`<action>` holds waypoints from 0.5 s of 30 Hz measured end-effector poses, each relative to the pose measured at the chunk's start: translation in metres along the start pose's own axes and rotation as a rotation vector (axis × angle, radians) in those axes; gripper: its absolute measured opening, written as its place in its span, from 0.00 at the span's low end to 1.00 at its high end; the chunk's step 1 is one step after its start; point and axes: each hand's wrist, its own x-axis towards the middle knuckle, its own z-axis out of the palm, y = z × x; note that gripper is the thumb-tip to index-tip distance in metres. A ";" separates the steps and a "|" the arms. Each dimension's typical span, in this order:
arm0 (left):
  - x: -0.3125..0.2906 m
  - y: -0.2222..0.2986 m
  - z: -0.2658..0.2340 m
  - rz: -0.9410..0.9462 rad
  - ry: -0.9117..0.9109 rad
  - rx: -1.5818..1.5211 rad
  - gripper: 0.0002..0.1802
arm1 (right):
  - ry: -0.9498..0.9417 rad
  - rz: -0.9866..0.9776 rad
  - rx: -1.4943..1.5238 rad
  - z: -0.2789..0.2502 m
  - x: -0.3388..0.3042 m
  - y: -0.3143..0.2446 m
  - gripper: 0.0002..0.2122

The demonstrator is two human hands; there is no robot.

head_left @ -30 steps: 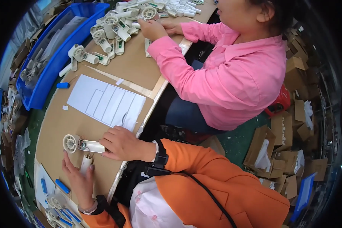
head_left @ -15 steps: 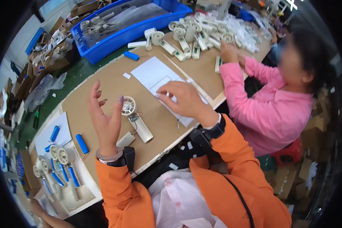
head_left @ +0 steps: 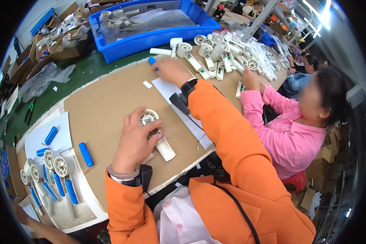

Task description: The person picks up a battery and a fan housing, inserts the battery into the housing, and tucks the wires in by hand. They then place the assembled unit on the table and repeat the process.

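My left hand is curled over a small white handheld fan lying on the brown board, with thumb and forefinger around its neck, where wires and a small circuit board partly show. The fan's round head sticks out beyond my fingers. Stretched out to the far side, my right hand has its fingertips closed on the end of a blue cylindrical battery. Beside my left wrist a white handle-shaped piece is mostly covered.
More blue batteries lie at the left, near a tray of fans with batteries fitted. A blue bin and piled white fan parts occupy the far side. A co-worker in pink sits at the right; another person's arm shows lower left.
My left hand has come down from the air onto the fan. My right hand has reached away to the far side and taken hold of the blue battery there. The view has shifted.
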 end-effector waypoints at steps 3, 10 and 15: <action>-0.002 0.012 0.004 0.005 -0.007 0.016 0.27 | 0.165 -0.026 0.110 -0.007 -0.004 0.028 0.11; 0.003 0.023 -0.003 0.103 0.463 0.230 0.29 | 0.169 0.032 0.975 -0.091 -0.112 -0.022 0.08; 0.004 0.046 -0.009 -0.147 0.131 -0.672 0.23 | -0.193 -0.044 1.435 -0.131 -0.177 -0.055 0.08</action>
